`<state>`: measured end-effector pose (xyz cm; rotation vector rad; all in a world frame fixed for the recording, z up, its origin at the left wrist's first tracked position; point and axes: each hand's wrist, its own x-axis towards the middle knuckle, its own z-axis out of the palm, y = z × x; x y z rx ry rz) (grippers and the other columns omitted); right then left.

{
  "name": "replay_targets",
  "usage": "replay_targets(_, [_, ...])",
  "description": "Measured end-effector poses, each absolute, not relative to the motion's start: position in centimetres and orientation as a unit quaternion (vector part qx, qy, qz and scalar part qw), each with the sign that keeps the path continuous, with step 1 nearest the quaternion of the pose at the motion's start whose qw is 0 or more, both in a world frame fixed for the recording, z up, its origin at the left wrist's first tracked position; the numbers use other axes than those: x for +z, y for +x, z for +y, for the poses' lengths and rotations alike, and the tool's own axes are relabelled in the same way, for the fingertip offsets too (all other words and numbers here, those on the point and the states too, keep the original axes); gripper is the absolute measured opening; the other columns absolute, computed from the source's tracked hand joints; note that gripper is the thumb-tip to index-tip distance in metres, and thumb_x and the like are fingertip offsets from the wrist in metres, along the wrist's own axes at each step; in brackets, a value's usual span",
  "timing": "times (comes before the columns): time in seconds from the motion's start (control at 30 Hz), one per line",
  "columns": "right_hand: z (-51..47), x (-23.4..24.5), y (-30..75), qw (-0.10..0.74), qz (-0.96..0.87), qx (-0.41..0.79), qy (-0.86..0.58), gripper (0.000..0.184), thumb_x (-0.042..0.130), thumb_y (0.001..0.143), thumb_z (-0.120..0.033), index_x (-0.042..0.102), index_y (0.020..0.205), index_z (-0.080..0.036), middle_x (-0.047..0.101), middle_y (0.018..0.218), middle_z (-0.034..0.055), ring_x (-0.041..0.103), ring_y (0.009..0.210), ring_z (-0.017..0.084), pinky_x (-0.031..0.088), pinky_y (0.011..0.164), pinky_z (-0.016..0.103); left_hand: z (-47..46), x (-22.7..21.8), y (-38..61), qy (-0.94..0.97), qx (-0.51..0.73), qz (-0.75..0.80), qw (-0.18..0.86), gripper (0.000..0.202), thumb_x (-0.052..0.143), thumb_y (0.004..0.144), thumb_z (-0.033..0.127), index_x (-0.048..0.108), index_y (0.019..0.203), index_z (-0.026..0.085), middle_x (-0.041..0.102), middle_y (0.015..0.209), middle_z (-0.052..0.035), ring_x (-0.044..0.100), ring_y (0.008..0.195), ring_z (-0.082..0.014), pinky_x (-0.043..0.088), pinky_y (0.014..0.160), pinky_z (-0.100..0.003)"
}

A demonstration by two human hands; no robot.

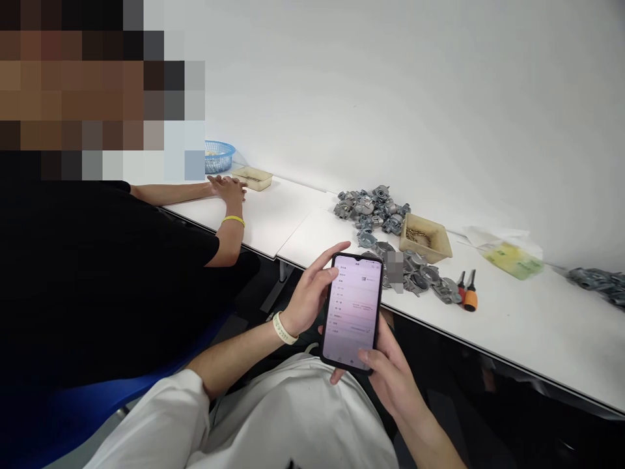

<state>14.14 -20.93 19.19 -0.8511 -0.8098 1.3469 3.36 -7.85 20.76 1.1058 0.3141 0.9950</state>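
A black-edged smartphone (352, 319) is held above my lap, its lit screen showing a list of short lines. My left hand (310, 296) grips the phone's upper left edge, thumb at the rim and index finger reaching past the top corner. On the lower right, my right hand (388, 368) wraps round the phone from behind, with its thumb over the bottom of the screen. The fingers behind the phone are mostly hidden. Beyond the phone, grey metal castings (374, 208) lie heaped on the white table (512, 326).
Right of the castings stand a cream bin (427, 238) of small brass-coloured parts, two screwdrivers (470, 296) and a yellow-green plastic bag (515, 259). More castings (598, 283) lie far right. At left, a co-worker in black (107, 273) rests their hands near another bin (254, 178) and a blue basket (219, 156).
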Motion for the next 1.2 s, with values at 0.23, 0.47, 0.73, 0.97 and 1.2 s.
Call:
replay_targets(0.23, [-21.6, 20.0, 16.4, 0.655, -0.333, 0.538, -0.413, 0.073, 0.065, 0.085, -0.025, 0.036, 0.151, -0.032, 0.066, 0.126, 0.0087, 0.069, 0.096, 0.032, 0.063, 0.059, 0.045, -8.0, 19.6, 3.4, 0.627, 0.275, 0.021, 0.729, 0.074, 0.072, 0.083, 0.037, 0.04, 0.148, 0.023, 0.059, 0.134, -0.0123, 0.059, 0.117, -0.0267, 0.048, 0.098, -0.036])
replay_targets(0.47, [-22.3, 20.5, 17.2, 0.665, -0.338, 0.52, -0.415, 0.07, 0.067, 0.085, -0.028, 0.038, 0.149, -0.03, 0.068, 0.124, 0.0092, 0.068, 0.1, 0.032, 0.063, 0.062, 0.041, -7.3, 19.3, 3.6, 0.643, 0.058, -0.142, 0.751, 0.103, 0.074, 0.082, 0.04, 0.004, 0.155, 0.026, 0.066, 0.092, -0.0065, 0.068, 0.07, -0.018, 0.053, 0.074, -0.034])
replay_targets(0.73, [-22.3, 20.4, 16.9, 0.671, -0.336, 0.512, -0.418, 0.069, 0.068, 0.083, -0.025, 0.043, 0.147, -0.031, 0.063, 0.132, 0.0079, 0.06, 0.117, 0.034, 0.064, 0.07, 0.043, -7.0, 18.7, 3.4, 0.662, 0.069, -0.108, 0.738, 0.101, 0.074, 0.081, 0.037, 0.006, 0.156, 0.032, 0.059, 0.121, -0.0139, 0.068, 0.081, -0.0173, 0.053, 0.082, -0.036])
replay_targets(0.97, [-22.4, 20.4, 16.8, 0.678, -0.327, 0.515, -0.409, 0.071, 0.066, 0.083, -0.023, 0.041, 0.149, -0.029, 0.064, 0.13, 0.0096, 0.059, 0.117, 0.034, 0.065, 0.071, 0.045, -6.9, 18.8, 3.4, 0.651, 0.035, -0.114, 0.749, 0.11, 0.076, 0.079, 0.039, 0.0, 0.157, 0.029, 0.066, 0.105, -0.0112, 0.07, 0.076, -0.0198, 0.052, 0.082, -0.039])
replay_targets(1.2, [-22.4, 20.5, 16.9, 0.667, -0.331, 0.52, -0.419, 0.075, 0.068, 0.082, -0.025, 0.038, 0.151, -0.029, 0.065, 0.128, 0.0102, 0.064, 0.108, 0.033, 0.064, 0.066, 0.043, -6.7, 18.5, 3.3, 0.682, 0.089, -0.107, 0.718, 0.102, 0.075, 0.078, 0.032, 0.01, 0.157, 0.029, 0.054, 0.135, -0.0171, 0.066, 0.104, -0.0231, 0.052, 0.088, -0.037])
